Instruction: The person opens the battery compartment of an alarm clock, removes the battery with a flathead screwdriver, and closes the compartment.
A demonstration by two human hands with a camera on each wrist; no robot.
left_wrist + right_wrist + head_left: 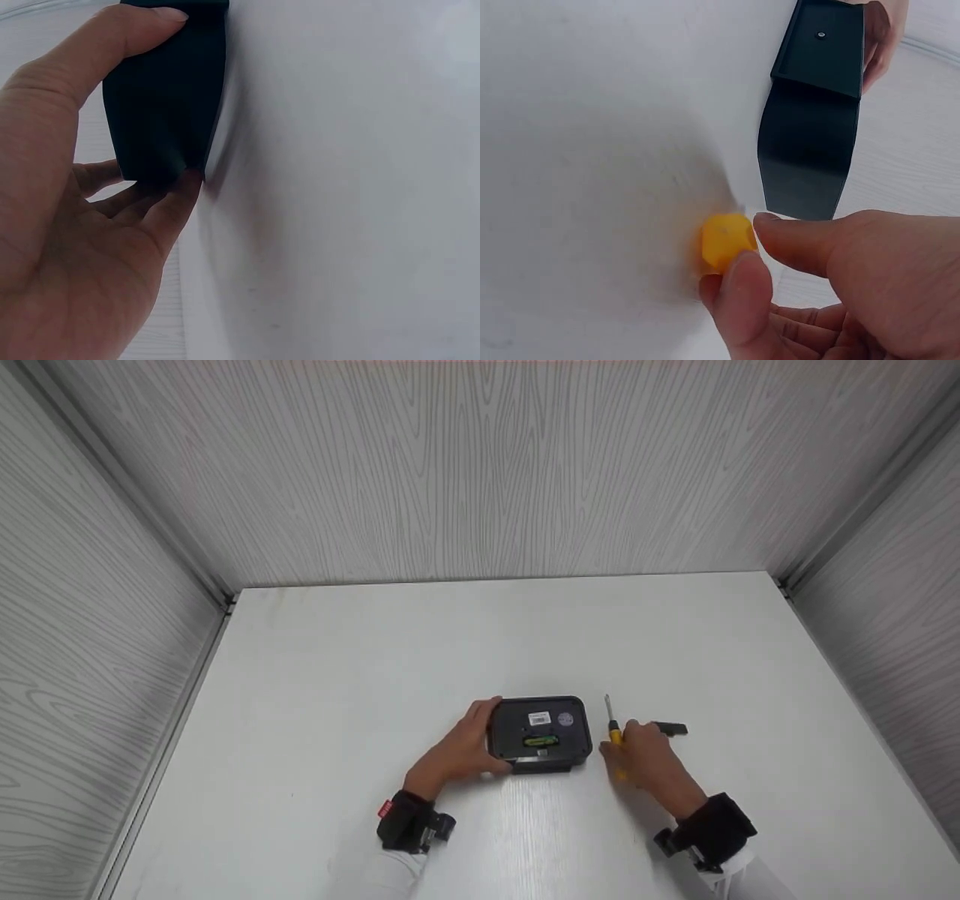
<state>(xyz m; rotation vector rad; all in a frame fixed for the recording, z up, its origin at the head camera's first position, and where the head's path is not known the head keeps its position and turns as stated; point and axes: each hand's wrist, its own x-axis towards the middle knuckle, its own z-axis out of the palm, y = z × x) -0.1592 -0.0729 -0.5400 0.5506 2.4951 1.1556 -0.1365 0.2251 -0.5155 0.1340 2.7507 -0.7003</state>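
A black rounded-rectangle device (pixel 517 735) lies with a label, a round sticker and a slot facing up. Inside the slot sits a green battery (pixel 541 741). My left hand (pixel 469 744) grips the device by its left end, thumb at the near side and fingers around the far corner. In the left wrist view, the thumb and fingers span the device's dark end (pixel 165 97). To the right, my right hand (pixel 646 754) pinches the yellow handle of a screwdriver (pixel 615 733), its metal tip pointing away from me. The handle's end (pixel 727 241) shows between thumb and finger.
A small black flat piece (pixel 671 728) lies just beyond the right hand, partly hidden by it. The white table (pixel 375 660) is bounded by a back wall (pixel 480 472) and side walls with grey wood-grain panels.
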